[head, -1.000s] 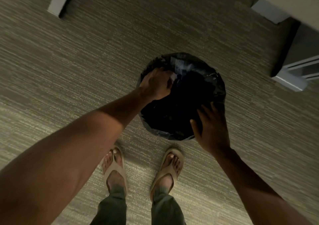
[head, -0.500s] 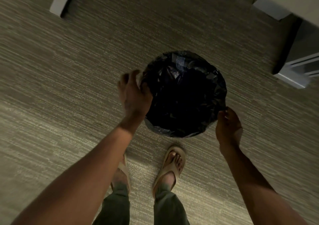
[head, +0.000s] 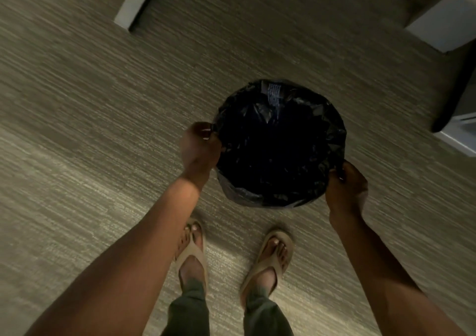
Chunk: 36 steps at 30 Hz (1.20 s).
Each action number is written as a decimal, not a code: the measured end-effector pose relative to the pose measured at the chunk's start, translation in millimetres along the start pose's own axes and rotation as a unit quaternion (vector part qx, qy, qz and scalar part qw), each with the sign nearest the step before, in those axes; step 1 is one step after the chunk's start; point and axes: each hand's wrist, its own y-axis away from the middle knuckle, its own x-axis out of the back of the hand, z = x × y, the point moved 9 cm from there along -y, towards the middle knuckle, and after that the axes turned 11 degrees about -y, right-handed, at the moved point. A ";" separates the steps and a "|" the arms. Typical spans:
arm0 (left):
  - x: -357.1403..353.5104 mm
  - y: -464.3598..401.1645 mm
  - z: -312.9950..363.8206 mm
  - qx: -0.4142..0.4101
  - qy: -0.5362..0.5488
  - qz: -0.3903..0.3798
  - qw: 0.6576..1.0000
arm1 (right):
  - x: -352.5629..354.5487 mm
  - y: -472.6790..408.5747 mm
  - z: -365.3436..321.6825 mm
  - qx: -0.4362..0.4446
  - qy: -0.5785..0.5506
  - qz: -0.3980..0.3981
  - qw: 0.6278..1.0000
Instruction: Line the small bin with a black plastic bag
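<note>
Both hands had come out of the bin's mouth and settled on opposite sides of its rim since a second earlier, when my left was reaching down inside. My left hand was clenched on a fold of the black plastic bag at the left edge of the small bin, knuckles turned toward me, fingertips pinching the film just where it rolled over the lip. My right hand gripped the bag at the near right edge in the same manner, thumb and fingers closed on the plastic. Both forearms ran up from the near corners of the picture, elbows low, wrists bent in toward the bin.

As I judged it, the step in hand was the cuffing of the bag over the rim; the liner already hung inside and its edge showed folded around most of the circle. The next move called for an even pull down and outward on both sides, gently, since thin film tears or pops off the far lip.

Standing on the carpet just beyond my sandals, the bin had pale furniture legs well apart from it on the far side.
</note>
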 end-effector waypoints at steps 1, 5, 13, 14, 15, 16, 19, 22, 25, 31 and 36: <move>11.3 -6.1 -8.2 0.008 0.005 0.006 1.000 | -11.1 1.3 -9.3 0.004 0.000 -0.012 1.000; 63.5 -36.2 -40.8 0.058 0.030 0.033 0.997 | -71.7 11.1 -53.3 0.019 0.002 -0.066 0.998; 159.2 -106.0 -70.6 0.110 0.087 0.102 0.985 | -192.8 28.6 -134.7 0.063 0.021 -0.149 0.987; 168.7 -114.0 -70.6 0.105 0.092 0.115 0.984 | -207.3 30.5 -142.0 0.055 -0.003 -0.167 0.984; 175.3 -122.5 -70.9 0.099 0.098 0.123 0.983 | -221.0 32.1 -147.6 0.037 -0.039 -0.188 0.981; 179.5 -130.1 -71.0 0.096 0.101 0.124 0.983 | -233.8 33.3 -152.0 0.015 -0.079 -0.209 0.975; 179.6 -152.8 -71.3 0.082 0.128 0.087 0.985 | -265.9 36.6 -159.2 -0.030 -0.148 -0.266 0.952; 177.7 -162.5 -69.7 0.074 0.124 0.064 0.987 | -281.2 38.7 -158.6 -0.044 -0.146 -0.287 0.946; 175.4 -169.7 -71.1 0.064 0.122 0.055 0.989 | -289.3 38.6 -159.0 -0.039 -0.139 -0.303 0.942; 179.6 -166.8 -66.0 0.035 0.004 0.053 0.998 | -289.0 36.9 -166.0 0.033 0.009 -0.316 0.948; 185.4 -126.9 -23.5 -0.119 -0.215 0.103 0.964 | -261.2 64.8 -201.8 0.264 0.244 -0.252 0.898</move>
